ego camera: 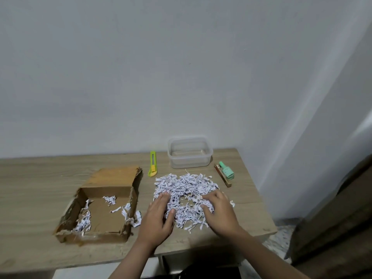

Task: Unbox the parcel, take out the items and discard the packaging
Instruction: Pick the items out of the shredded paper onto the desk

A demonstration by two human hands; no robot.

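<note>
Tabletop [231,222]: shredded paper [185,190] under both hands' fingers [164,198].

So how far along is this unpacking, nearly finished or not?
Well along. The cardboard box is open and holds only a few paper scraps. A green bottle and a wooden stick lie on the table. Both hands, left and right, rest spread on the shredded paper pile, apparently gathering it. Left: discarding the paper and box.

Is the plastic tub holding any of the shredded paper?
No, the tub looks empty, while the shredded paper lies heaped on the table with a few scraps in the box.
</note>
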